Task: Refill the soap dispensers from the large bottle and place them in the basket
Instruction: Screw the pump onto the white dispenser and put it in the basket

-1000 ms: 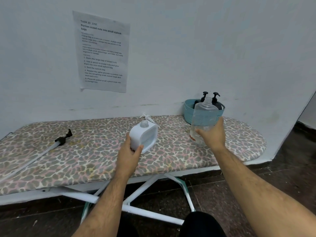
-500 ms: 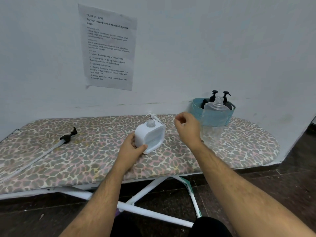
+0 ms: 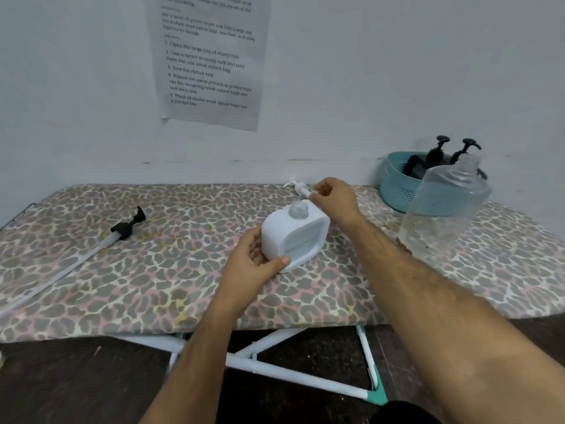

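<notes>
On ironing board (image 3: 183,270), my left hand (image 3: 253,267) grips white dispenser (image 3: 295,237) w/ open neck, right hand (image 3: 334,197) pinches white pump (image 3: 298,186) just behind; big bottle (image 3: 443,206) stands right, near basket (image 3: 397,188).

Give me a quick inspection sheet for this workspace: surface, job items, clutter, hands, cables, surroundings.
Surface: leopard-print ironing board.
Job's things: white square soap dispenser, neck open; white pump head behind it; large clear plastic bottle, uncapped; teal plastic basket holding two black pump dispensers.
Clutter: black pump with long clear tube.
Hands: left hand grips dispenser; right hand pinches white pump.
Cables: nothing seen.
Surroundings: printed paper sheet on white wall.
</notes>
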A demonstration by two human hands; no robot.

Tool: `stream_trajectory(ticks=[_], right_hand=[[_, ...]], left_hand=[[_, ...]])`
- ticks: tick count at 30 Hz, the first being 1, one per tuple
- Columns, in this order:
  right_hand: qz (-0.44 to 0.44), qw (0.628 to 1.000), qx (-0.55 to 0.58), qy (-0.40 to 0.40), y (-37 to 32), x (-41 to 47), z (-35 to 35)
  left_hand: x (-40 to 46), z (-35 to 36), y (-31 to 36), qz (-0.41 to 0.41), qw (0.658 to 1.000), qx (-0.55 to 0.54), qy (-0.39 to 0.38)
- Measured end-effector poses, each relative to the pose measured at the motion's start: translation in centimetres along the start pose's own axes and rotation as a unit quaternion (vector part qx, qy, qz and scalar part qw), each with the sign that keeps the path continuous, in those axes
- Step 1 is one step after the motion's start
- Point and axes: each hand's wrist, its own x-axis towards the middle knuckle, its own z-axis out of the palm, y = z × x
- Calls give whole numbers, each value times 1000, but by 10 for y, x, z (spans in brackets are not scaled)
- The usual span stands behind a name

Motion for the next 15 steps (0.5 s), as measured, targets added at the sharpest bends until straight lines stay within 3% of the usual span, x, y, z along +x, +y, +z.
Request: stream_trajectory(ticks=[9,15], right_hand=[[6,995,-50,-88,0,67,24],[-13,988,-111,-104,2,81,43]], left_hand=[[6,-5,-7,-5,1000,0,-2],[6,-6,-8,-9,1000,-6,1]])
